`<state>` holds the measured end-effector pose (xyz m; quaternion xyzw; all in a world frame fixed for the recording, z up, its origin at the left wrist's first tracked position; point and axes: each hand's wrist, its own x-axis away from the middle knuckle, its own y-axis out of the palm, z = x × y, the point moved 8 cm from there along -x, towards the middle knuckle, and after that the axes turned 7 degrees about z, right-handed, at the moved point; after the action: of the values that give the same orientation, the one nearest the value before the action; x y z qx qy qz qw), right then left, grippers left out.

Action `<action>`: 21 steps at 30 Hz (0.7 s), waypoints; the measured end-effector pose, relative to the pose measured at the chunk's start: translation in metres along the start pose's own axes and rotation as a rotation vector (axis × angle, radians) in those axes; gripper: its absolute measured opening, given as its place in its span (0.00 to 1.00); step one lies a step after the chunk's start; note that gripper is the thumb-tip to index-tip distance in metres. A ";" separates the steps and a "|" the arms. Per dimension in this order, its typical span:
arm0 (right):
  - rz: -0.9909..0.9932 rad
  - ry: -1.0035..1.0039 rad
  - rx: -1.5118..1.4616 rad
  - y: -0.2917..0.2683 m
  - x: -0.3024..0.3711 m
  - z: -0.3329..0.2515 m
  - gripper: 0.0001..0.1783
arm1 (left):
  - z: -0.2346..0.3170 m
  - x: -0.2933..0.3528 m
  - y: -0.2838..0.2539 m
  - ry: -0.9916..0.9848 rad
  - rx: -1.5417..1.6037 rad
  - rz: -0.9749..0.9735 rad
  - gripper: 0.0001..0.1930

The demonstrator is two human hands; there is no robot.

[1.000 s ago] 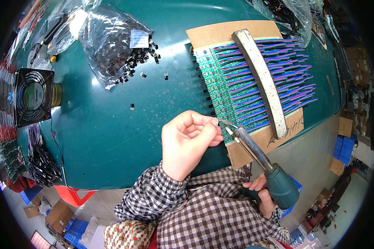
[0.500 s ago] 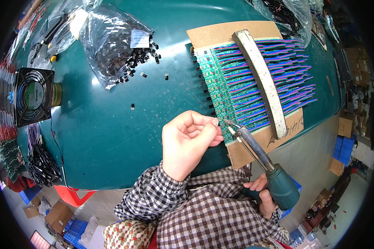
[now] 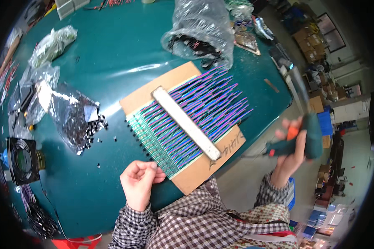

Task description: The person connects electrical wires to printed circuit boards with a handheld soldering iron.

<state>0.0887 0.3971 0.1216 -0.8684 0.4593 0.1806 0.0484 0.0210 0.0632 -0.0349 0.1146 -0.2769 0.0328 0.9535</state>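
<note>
A brown cardboard sheet [image 3: 195,176] lies on the teal table [image 3: 112,58]. It carries rows of green circuit strips [image 3: 151,135] with purple and blue wires [image 3: 214,101], pinned under a white bar [image 3: 185,122]. My left hand [image 3: 139,184] rests at the near corner of the strips with its fingers curled shut; I cannot tell whether something thin is pinched in them. My right hand [image 3: 289,159] is out past the table's right edge. It grips a green soldering iron [image 3: 311,133] with an orange button, held up and blurred.
A clear bag spilling small black parts [image 3: 72,118] lies left of the cardboard, with loose pieces around it. A black fan [image 3: 23,159] sits at the left edge. Another plastic bag [image 3: 201,31] stands at the back. Boxes and crates fill the floor at right.
My right hand has swung the soldering iron away from the strips' near corner, up and to the right beyond the table edge. My left hand stays by the strips. The view has turned.
</note>
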 end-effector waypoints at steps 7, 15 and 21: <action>0.119 0.204 0.212 0.012 -0.158 0.105 0.18 | 0.002 0.003 0.006 0.013 -0.013 -0.053 0.07; -0.020 0.162 0.061 0.010 -0.054 0.045 0.20 | 0.004 0.003 0.004 0.002 0.031 -0.052 0.08; -0.471 0.579 0.031 0.010 0.114 0.027 0.26 | -0.002 -0.003 0.008 0.013 0.070 -0.068 0.06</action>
<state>0.1313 0.3090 0.0563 -0.9646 0.2440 -0.0958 -0.0302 0.0185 0.0713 -0.0366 0.1569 -0.2651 0.0110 0.9513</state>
